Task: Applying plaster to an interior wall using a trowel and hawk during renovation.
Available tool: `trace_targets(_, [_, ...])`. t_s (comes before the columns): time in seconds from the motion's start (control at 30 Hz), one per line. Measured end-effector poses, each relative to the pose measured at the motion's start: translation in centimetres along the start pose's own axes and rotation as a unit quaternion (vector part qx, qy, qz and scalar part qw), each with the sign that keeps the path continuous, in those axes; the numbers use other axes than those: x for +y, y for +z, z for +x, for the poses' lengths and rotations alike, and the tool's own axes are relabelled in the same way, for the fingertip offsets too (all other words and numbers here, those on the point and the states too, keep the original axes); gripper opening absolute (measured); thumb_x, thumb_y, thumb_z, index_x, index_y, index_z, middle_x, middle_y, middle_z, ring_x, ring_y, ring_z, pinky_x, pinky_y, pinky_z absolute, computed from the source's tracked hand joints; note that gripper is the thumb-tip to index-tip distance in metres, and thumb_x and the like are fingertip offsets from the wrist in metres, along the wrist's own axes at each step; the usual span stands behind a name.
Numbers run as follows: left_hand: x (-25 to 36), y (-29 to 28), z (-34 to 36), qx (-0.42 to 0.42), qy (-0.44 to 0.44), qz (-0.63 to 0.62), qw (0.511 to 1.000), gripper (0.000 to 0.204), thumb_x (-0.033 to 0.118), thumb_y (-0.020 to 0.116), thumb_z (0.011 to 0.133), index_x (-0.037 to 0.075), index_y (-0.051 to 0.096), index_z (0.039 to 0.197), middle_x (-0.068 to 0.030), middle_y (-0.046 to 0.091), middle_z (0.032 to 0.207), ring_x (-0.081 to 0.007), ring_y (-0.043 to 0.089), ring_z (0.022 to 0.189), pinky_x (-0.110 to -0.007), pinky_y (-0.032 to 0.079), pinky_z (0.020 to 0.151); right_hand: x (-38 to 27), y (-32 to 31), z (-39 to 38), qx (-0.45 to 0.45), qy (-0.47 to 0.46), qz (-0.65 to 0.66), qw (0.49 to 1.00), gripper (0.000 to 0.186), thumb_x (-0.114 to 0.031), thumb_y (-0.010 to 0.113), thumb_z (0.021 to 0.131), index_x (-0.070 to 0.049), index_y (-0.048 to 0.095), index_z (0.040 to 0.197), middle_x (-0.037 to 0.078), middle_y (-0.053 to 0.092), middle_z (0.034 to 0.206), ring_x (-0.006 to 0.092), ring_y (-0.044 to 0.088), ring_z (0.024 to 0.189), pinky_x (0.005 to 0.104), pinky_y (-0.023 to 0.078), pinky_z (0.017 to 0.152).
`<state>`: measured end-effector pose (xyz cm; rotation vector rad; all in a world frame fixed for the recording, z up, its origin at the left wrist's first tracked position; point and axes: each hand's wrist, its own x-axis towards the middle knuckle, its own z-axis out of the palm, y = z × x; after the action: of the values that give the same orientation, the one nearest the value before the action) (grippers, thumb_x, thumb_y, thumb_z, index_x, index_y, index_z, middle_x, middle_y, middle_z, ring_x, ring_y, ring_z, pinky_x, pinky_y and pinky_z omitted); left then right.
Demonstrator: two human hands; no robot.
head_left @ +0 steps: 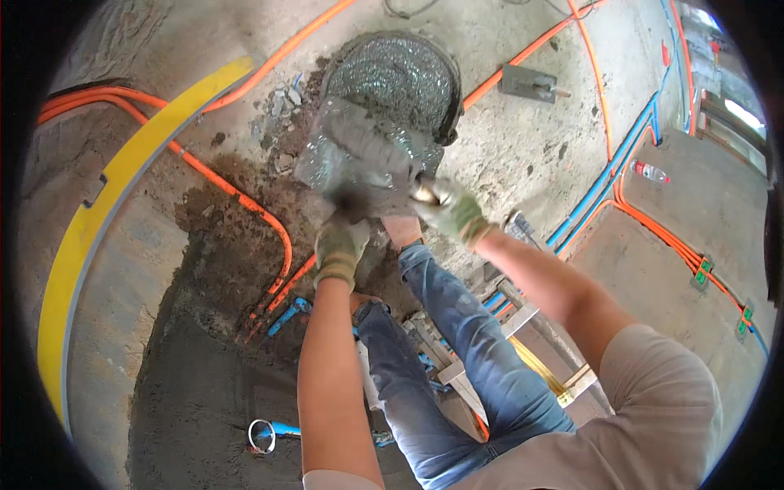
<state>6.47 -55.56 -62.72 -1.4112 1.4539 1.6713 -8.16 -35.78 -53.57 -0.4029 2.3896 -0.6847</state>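
A round black tub (453,135) full of wet grey mortar (396,77) stands on the floor ahead of me. Over its near edge is a flat grey slab (322,167), smeared with wet mortar. My gloved left hand (341,243) grips the slab's near edge, its fingertips partly hidden and blurred. In my gloved right hand (453,211), closed around the handle, is a trowel (425,193). Mortar and motion blur make the trowel's blade hard to tell from the slab.
A long yellow level (69,269) lies at the left. Orange conduits (220,175) and blue pipes (600,184) cross the floor. Another trowel (529,84) rests right of the tub. A plastic bottle (649,171) lies farther right. Near my left arm is a white pipe ring (251,437).
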Motion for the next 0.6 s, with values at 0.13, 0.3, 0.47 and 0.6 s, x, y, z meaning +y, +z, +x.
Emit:
trace_targets(0.13, [2.4,2.1,0.6,0.017,0.024,0.294,0.955,0.051,0.033,0.063,0.082,0.001,0.066,0.12,-0.0207,0.07,0.119,-0.0376,0.066,0.108,-0.041,0.051,0.093,-1.5,-3.0,-1.5,0.061,-0.073,0.039,0.995,0.027,-0.025,0.08,0.082,-0.012,0.073,0.104,0.009,0.072,0.083,0.0193,0.069,0.074,0.0336,0.062,0.063])
trace_targets(0.3, [0.3,-1.7,-3.7,0.039,0.054,0.339,0.939,0.042,0.029,0.06,0.079,0.002,0.069,0.109,-0.0292,0.069,0.111,-0.0453,0.065,0.104,-0.047,0.051,0.092,-0.8,-5.2,5.9,0.012,0.096,-0.129,0.987,0.039,-0.043,0.065,0.09,-0.009,0.072,0.108,0.018,0.073,0.099,0.0331,0.07,0.092,0.041,0.055,0.087])
trace_targets(0.47, [-3.8,-6.0,-8.4,0.018,-0.009,0.379,0.925,0.041,0.032,0.062,0.081,0.001,0.069,0.107,-0.0288,0.069,0.11,-0.0451,0.064,0.106,-0.05,0.052,0.091,-1.1,4.4,13.3,-0.185,0.157,-0.06,0.968,0.034,-0.037,0.066,0.088,-0.005,0.068,0.099,0.009,0.072,0.095,0.0313,0.068,0.078,0.0358,0.053,0.074])
trace_targets(0.6, [-6.4,-7.7,-10.4,0.06,-0.005,0.369,0.928,0.043,0.034,0.062,0.082,0.001,0.069,0.11,-0.0282,0.069,0.111,-0.0451,0.064,0.107,-0.051,0.052,0.093,1.5,5.3,10.6,-0.211,0.326,0.429,0.815,0.019,-0.022,0.08,0.08,-0.013,0.064,0.085,0.003,0.067,0.081,0.0143,0.063,0.066,0.0325,0.049,0.053])
